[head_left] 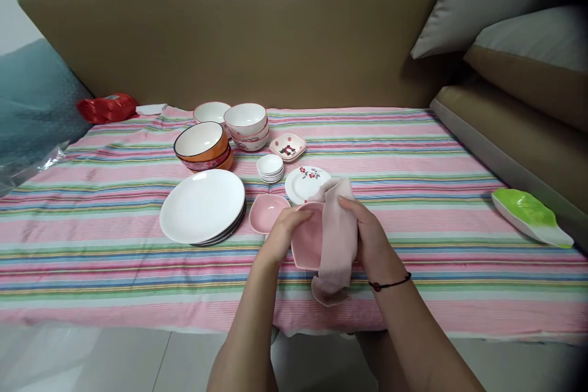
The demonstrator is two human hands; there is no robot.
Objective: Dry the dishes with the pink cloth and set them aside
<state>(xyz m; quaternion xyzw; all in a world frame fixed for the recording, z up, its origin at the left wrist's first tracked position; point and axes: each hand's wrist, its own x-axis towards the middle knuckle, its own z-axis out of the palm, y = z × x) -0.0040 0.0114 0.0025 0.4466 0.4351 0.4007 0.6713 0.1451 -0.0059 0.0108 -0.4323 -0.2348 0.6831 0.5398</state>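
Observation:
Between both hands, above the front of the striped cloth, a pink bowl (307, 242) is held tilted toward me. My left hand (282, 233) grips its left rim, thumb on the inside. Against the right side, my right hand (367, 229) presses a pale pink cloth (339, 239), its thumb on top and its other fingers hidden behind. The cloth drapes over the bowl's right part and hangs below it. Just left of my left hand lies another pink bowl (266, 211). A white flowered plate (305, 182) sits right behind the held bowl.
White plates (202, 208) are stacked at left. Behind them stand orange bowls (202, 144) and white bowls (247, 122). Small white dishes (270, 166) and a patterned square dish (288, 146) sit mid-cloth. A green leaf-shaped dish (526, 211) lies far right, near the cushions (528, 86).

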